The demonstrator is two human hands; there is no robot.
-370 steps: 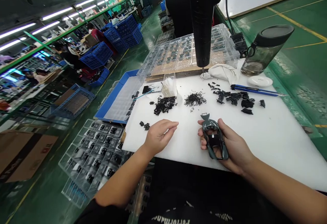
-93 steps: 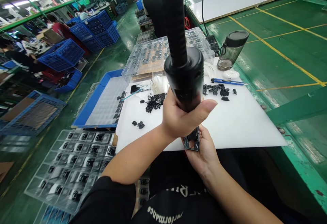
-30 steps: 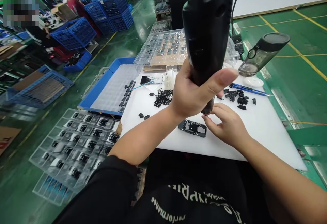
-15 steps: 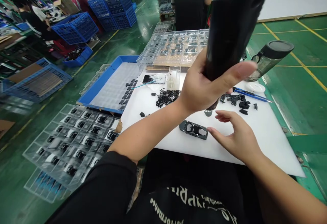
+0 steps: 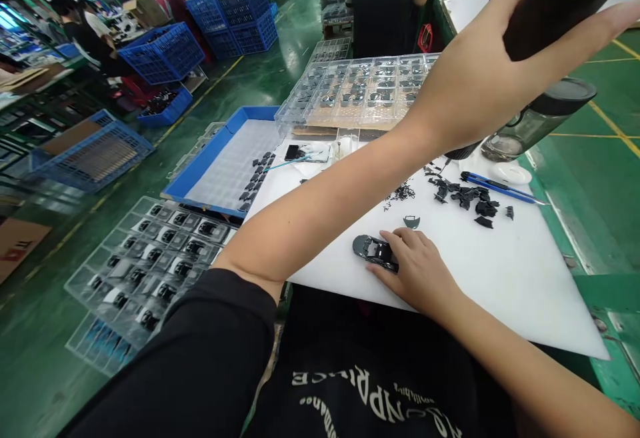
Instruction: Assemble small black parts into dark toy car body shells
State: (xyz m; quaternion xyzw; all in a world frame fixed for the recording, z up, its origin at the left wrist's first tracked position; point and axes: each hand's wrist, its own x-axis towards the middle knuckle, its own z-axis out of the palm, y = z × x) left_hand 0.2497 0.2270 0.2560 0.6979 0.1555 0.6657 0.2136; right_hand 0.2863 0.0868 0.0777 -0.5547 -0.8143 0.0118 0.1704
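A dark grey model car body (image 5: 373, 250) lies on the white board (image 5: 505, 285), with my right hand (image 5: 415, 268) over its rear half and fingers pressing on top. Just above it sits a small grey curved car part (image 5: 411, 222), untouched. My left arm crosses the board up to the right, where my left hand (image 5: 565, 45) has its palm against a hanging black power tool (image 5: 565, 8). Its fingers stretch out straight past the tool, which runs off the top of the view. My forearm hides the board's middle.
Black plastic scraps (image 5: 467, 198) and fine black bits (image 5: 400, 193) lie on the board beside a blue-handled tool (image 5: 500, 188). A water bottle (image 5: 537, 121) stands beyond. Left of the board are a blue tray (image 5: 220, 171) and clear trays (image 5: 145, 265). A co-worker (image 5: 385, 11) stands ahead.
My left hand has moved up and right, its fingers straightening, and the black tool has swung away with it. My right hand has moved left from beside the car onto it.
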